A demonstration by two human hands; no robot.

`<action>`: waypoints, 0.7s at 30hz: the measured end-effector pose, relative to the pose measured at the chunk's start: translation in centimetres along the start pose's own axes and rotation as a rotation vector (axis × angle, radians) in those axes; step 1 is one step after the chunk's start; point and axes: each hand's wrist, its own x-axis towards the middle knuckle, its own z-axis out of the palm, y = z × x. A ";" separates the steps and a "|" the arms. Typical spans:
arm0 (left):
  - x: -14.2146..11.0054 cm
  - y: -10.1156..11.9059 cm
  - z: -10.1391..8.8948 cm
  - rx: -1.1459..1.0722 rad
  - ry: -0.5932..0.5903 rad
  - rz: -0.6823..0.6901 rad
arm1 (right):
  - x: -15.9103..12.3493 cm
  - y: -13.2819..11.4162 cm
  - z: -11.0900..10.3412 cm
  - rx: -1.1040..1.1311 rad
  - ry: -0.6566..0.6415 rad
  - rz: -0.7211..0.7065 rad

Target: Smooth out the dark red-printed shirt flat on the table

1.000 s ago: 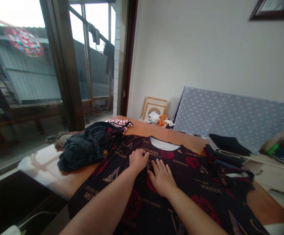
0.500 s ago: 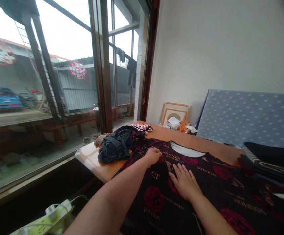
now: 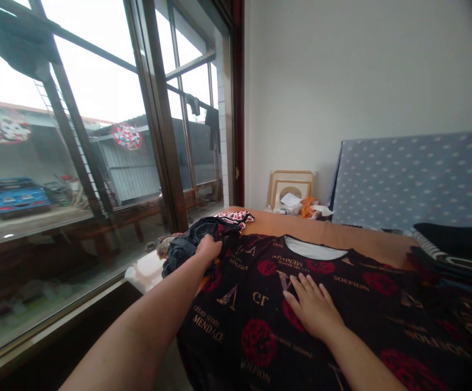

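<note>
A black shirt [image 3: 274, 315] with red round prints and gold lettering lies spread over the table, its white-lined neckline facing away from me. My right hand [image 3: 315, 307] rests flat on its chest area, fingers stretched out. At the far left, my left hand [image 3: 210, 248] is closed at the border between the shirt's sleeve side and a crumpled heap of dark clothes [image 3: 184, 247]; what its fingers grip is hidden. Beyond that heap lies a red-and-white patterned cloth [image 3: 236, 217].
A stack of folded dark clothes [image 3: 455, 255] sits at the table's right. The brown tabletop [image 3: 268, 221] shows behind the shirt. Picture frames [image 3: 293, 179] lean on the wall near a blue dotted panel [image 3: 415, 179]. A tall window [image 3: 150, 108] runs along the left.
My left hand has moved left from the shirt's upper chest to the clothes heap. The right hand stays flat on the shirt. My view has tilted up slightly.
</note>
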 end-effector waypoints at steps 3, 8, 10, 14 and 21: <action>0.4 0.0 0.9 0.031 -0.031 -0.050 | -0.1 0.0 -0.1 0.018 0.007 -0.006; 0.7 0.5 1.7 -0.006 -0.063 -0.029 | -0.1 0.0 -0.3 0.032 0.004 -0.012; 0.9 0.9 1.7 -0.054 -0.055 0.006 | -0.1 0.1 -0.3 0.038 0.004 -0.010; 1.5 1.4 1.0 -0.185 -0.021 0.051 | -0.1 0.1 -0.3 0.059 0.013 -0.010; 3.0 0.4 0.5 -0.280 -0.034 -0.083 | -0.1 0.1 -0.2 0.086 0.024 0.000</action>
